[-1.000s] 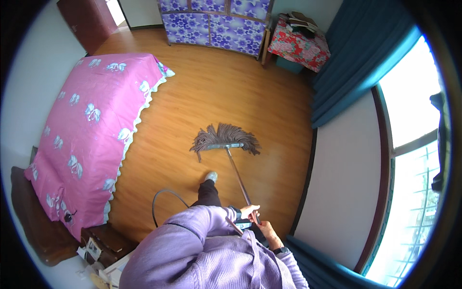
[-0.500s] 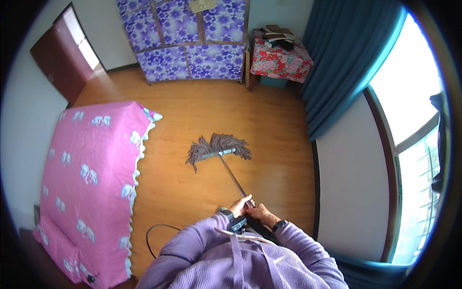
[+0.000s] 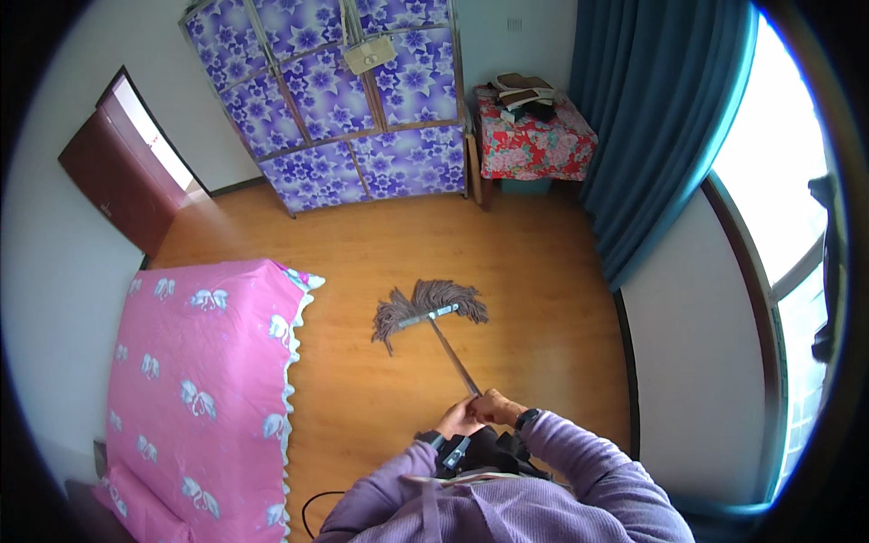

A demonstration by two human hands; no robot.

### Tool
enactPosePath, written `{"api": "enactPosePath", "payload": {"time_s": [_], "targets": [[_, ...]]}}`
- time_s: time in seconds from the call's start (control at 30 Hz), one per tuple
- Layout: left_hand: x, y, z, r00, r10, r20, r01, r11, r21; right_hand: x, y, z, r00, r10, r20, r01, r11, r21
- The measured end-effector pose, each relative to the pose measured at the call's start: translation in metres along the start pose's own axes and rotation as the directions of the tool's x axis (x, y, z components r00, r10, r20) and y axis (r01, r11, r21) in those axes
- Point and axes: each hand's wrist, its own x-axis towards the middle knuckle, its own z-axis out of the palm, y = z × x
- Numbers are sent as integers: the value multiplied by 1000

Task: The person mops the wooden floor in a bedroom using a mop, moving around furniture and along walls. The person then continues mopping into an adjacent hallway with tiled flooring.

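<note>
The mop's handle (image 3: 454,358) is gripped by both hands: the right hand (image 3: 497,407) is closed around its upper part, and the left hand (image 3: 460,420) is curled just beside it, its exact hold partly hidden. Half a second ago the left hand was seen foremost on the handle; now the right hand is seen higher in the view. The wrists are framed by purple sleeves (image 3: 584,457), and a dark band (image 3: 527,418) is worn on the right wrist. Ahead, the mop head (image 3: 433,309) is laid flat on the wooden floor (image 3: 543,299), its grey strands fanned toward the wardrobe (image 3: 326,109). It has been brought nearer that wardrobe and closer to level with the far end of the pink-covered bed (image 3: 181,389) at left, from which it is kept apart. The view has been raised, so more of the purple-flowered doors is shown and a pale bag (image 3: 369,56) hung there is fully revealed. Farther right, the table (image 3: 534,149) is covered with red floral cloth and topped by a dark and tan pile (image 3: 520,92), beside the teal curtain (image 3: 652,118).
</note>
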Motion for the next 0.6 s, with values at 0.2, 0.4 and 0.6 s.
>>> {"api": "enactPosePath", "payload": {"time_s": [0.2, 0.4, 0.6], "targets": [[6, 60, 20, 999, 38, 6, -38, 998, 59, 66, -27, -3, 995, -13, 104, -8, 980, 201], [53, 89, 35, 974, -55, -218, 82, 990, 114, 86, -48, -51, 983, -33, 181, 3, 986, 167], [99, 111, 32, 956, -256, -146, 271, 958, 90, 79, -32, -86, 987, 10, 161, -101, 815, 571]]}}
